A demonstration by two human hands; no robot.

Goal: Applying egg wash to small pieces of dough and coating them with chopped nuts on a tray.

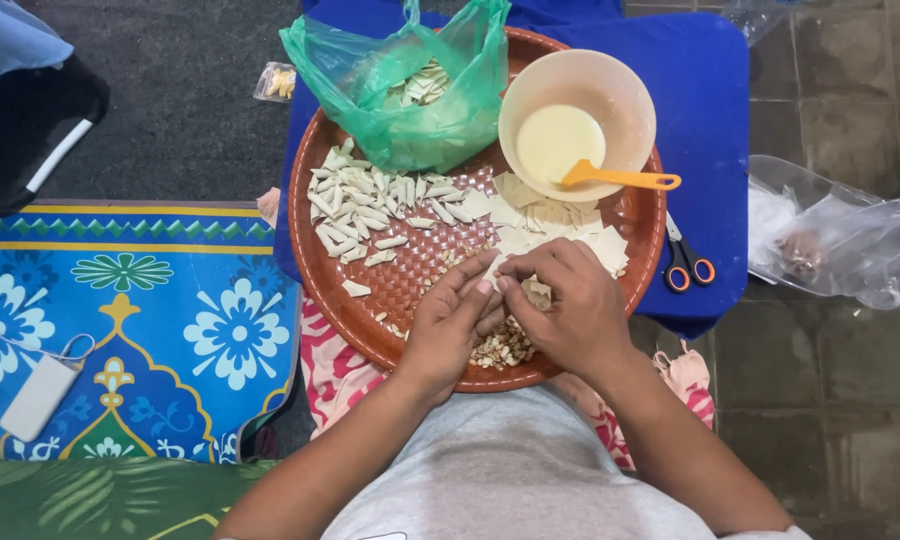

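Two hands meet over the near side of a round woven tray [315,215]. The left hand [448,322] and the right hand [562,310] pinch a small pale dough square [494,267] together at their fingertips, both closed on it — it looks mid-fold. Just under the palms lies a little heap of peanuts [502,347]. Just beyond the right hand's knuckles sits a stack of flat dough squares [555,222], not yet folded. Beyond the left hand, a spread of folded pieces [365,205] covers the tray — by my judgement a good share is done, with the stack left to go. Farther out stand a cream bowl [625,100] of pale liquid with an orange spatula [620,179] in it, and a green plastic bag [410,85] holding more pieces. Off the tray, to the right of the right hand, orange-handled scissors [686,262] lie on a blue cloth [705,110].
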